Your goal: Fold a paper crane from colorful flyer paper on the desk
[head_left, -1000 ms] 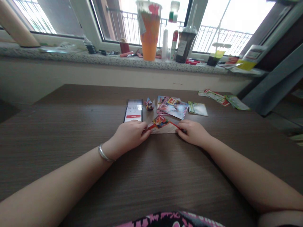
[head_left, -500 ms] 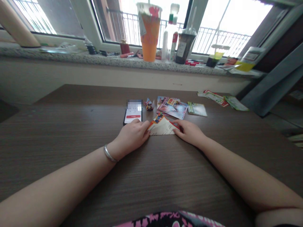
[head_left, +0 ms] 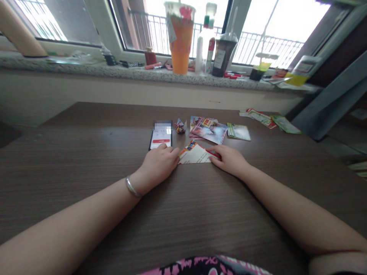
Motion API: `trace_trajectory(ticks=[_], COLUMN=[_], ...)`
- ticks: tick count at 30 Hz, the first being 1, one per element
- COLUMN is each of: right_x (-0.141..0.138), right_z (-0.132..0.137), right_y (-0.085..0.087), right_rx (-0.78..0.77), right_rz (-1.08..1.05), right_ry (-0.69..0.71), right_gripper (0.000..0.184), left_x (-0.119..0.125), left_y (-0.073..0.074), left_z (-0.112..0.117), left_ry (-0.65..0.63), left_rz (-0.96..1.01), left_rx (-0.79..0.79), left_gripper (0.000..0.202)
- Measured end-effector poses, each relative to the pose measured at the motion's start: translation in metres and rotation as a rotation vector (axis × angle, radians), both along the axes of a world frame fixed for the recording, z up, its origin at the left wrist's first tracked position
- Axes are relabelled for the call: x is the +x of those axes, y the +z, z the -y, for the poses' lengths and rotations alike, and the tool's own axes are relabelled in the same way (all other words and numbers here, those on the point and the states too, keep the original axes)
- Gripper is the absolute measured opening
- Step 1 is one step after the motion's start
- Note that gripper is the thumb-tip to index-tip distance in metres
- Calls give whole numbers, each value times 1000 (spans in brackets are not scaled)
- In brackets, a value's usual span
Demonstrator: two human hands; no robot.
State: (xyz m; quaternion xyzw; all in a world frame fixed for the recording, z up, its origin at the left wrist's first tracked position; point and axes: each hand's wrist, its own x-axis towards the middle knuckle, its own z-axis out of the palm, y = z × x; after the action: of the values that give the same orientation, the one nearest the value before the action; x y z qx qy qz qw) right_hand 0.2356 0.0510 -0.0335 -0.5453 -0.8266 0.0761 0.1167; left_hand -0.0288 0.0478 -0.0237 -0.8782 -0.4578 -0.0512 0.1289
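A sheet of printed paper (head_left: 196, 155), folded to a rough triangle with its pale side up and coloured print along the upper edge, lies on the brown table (head_left: 183, 214). My left hand (head_left: 162, 162) is closed on its left corner, fingertips pressed together. At the right corner my right hand (head_left: 228, 159) pinches the paper between thumb and fingers. Just beyond my left hand lies a phone (head_left: 161, 138) with a lit screen. A small folded paper piece (head_left: 180, 126) stands beside the phone.
Colourful printed sheets (head_left: 210, 131) lie behind the folded paper, with a green-and-white packet (head_left: 239, 132) to their right. More packets (head_left: 262, 118) lie at the far right. On the windowsill (head_left: 137, 75) stand an orange cup (head_left: 181, 46), a dark cup (head_left: 223, 55) and bottles.
The left part of the paper's fold has shifted slightly, and less of the coloured print shows at the top. My left hand has moved a little to the left.
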Motion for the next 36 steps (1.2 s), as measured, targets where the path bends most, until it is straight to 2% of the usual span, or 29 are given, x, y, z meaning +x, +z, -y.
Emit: trace_trajectory(ticks=[11, 19, 23, 26, 30, 33, 36], right_x=[2, 7, 6, 7, 9, 11, 11], right_z=[-1, -4, -5, -5, -6, -5, -4], right_y=[-5, -14, -15, -16, -18, -17, -14], right_rx=[16, -23, 25, 75, 145, 203, 246], right_rz=[-49, -321, -396, -433, -464, -440, -365], right_ry=[-2, -20, -8, 18, 83, 199, 377], right_gripper=[35, 31, 23, 13, 10, 9, 8], left_x=[-3, -4, -5, -6, -7, -8, -8], left_y=[-5, -7, -5, -7, -10, -12, -12], left_z=[-2, -2, -1, -3, -6, -8, -9], left_ry=[23, 46, -23, -103, -222, -315, -411], left_rz=[54, 268, 295, 301, 312, 283, 223], left_rx=[-41, -131, -106, -23, 62, 84, 118], left_gripper=[23, 29, 22, 16, 12, 15, 18])
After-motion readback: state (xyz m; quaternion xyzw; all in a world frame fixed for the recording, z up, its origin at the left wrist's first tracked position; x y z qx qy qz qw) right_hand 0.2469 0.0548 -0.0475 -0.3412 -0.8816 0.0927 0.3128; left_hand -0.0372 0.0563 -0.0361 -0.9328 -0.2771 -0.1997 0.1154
